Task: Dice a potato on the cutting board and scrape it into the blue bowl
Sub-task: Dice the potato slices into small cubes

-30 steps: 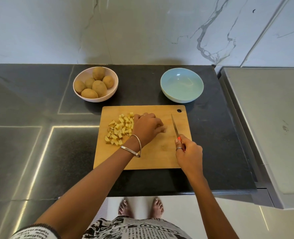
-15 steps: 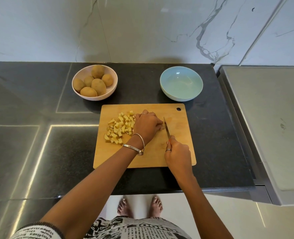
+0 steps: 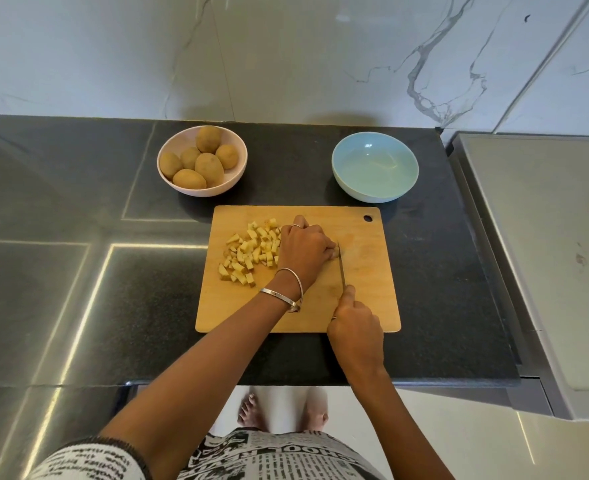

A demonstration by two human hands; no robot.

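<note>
At frame centre, on the cutting board (image 3: pixel 365 306), the left hand (image 3: pixel 305 252) curls over a mostly hidden potato piece (image 3: pixel 335 251) beside the diced potato (image 3: pixel 251 252), the right hand (image 3: pixel 355 323) grips the knife (image 3: pixel 341 270), and the blue bowl (image 3: pixel 375 167) sits empty above.

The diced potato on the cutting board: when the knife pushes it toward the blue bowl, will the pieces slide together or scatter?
The diced potato lies as a loose heap of small cubes, so it will probably spread rather than move as one. The cubes have flat faces, so they should slide more than roll. The cutting board looks smooth, which likely helps them slide.
</note>
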